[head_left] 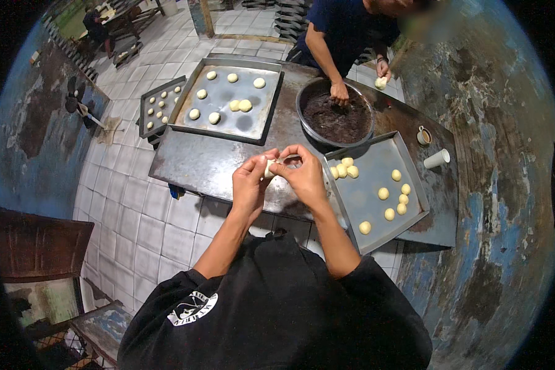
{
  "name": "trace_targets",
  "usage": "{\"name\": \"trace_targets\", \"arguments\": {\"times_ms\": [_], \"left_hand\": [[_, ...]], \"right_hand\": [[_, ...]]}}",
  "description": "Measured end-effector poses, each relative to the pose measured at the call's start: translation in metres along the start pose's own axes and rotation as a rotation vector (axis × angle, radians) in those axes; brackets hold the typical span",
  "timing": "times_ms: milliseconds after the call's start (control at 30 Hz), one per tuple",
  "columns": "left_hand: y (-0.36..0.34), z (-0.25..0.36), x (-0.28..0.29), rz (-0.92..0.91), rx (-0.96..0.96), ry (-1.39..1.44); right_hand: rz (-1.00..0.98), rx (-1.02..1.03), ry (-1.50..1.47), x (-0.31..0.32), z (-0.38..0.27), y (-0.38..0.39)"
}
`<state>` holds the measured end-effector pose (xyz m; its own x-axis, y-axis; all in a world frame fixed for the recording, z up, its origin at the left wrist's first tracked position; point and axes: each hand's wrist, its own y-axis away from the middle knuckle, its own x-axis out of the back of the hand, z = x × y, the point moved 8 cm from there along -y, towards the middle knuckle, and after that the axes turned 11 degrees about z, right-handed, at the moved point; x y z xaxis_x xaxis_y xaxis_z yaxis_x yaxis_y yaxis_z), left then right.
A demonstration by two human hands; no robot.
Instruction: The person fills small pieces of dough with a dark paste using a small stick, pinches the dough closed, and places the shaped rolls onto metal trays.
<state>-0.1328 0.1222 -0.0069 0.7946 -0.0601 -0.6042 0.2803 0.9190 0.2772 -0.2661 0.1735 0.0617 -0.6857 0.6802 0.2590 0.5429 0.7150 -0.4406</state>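
Note:
Over the near edge of the table, my left hand (pixel 249 184) and my right hand (pixel 303 177) meet with fingers bent around a small pale piece of dough (pixel 269 168). Fingers cover much of it. To the right, a metal tray (pixel 371 196) holds several pale yellow dough balls (pixel 383 193), some touching one another. Beyond my hands to the left, another tray (pixel 264 111) carries several rounded dough balls (pixel 214 118), two of them side by side. A large basin (pixel 306 126) of dark brown crumbly filling (pixel 333 116) stands past my right hand.
Across the table a co-worker (pixel 345 37) has one hand (pixel 339 92) in the basin and dough in the other. A cup of brown drink (pixel 423 135) and a white cup (pixel 436 159) lie at the right. A smaller tray (pixel 145 121) of dough sits beyond the table's left end.

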Motion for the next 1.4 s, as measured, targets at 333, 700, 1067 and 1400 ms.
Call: {"name": "trace_targets", "arguments": {"times_ms": [333,700,1067,1400], "left_hand": [[-0.084,0.003,0.055,0.217,-0.064,0.065],[-0.187,0.058,0.12,0.242,-0.044,-0.309],[-0.275,0.083,0.2,0.232,-0.297,-0.548],[-0.294,0.126,0.363,0.526,-0.124,-0.585]], "right_hand": [[-0.019,-0.269,-0.04,-0.095,0.033,-0.008],[-0.138,-0.542,-0.007,-0.228,0.121,-0.042],[-0.612,-0.463,0.37,-0.32,0.193,-0.102],[-0.425,-0.506,0.616,-0.355,0.332,-0.143]]}}
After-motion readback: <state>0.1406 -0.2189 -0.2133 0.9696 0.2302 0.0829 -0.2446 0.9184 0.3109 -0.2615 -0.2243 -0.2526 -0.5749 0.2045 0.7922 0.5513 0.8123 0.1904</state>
